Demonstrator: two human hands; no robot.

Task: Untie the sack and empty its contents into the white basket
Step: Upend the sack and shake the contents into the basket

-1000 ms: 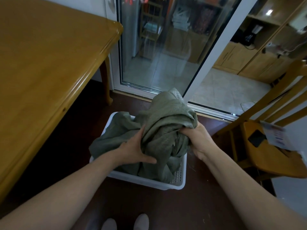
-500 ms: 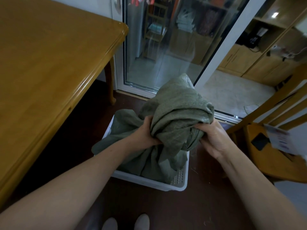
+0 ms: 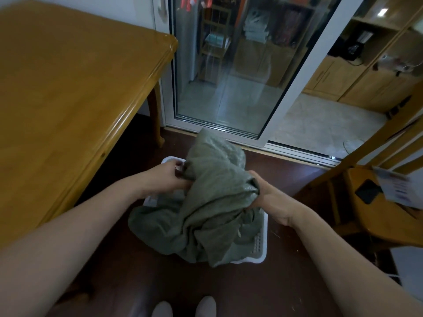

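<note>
Beneath the sack, the basket is mostly hidden.

I am looking down at the basket, which is sitting on the floor just ahead of my feet. The sack is lying in it and hanging over its left rim. My left hand is gripping the sack on its left side, and my right hand is gripping it on the right. The table is standing to the left. The chair is standing to the right, with a paper lying on its seat. The door is standing behind the basket.
</note>
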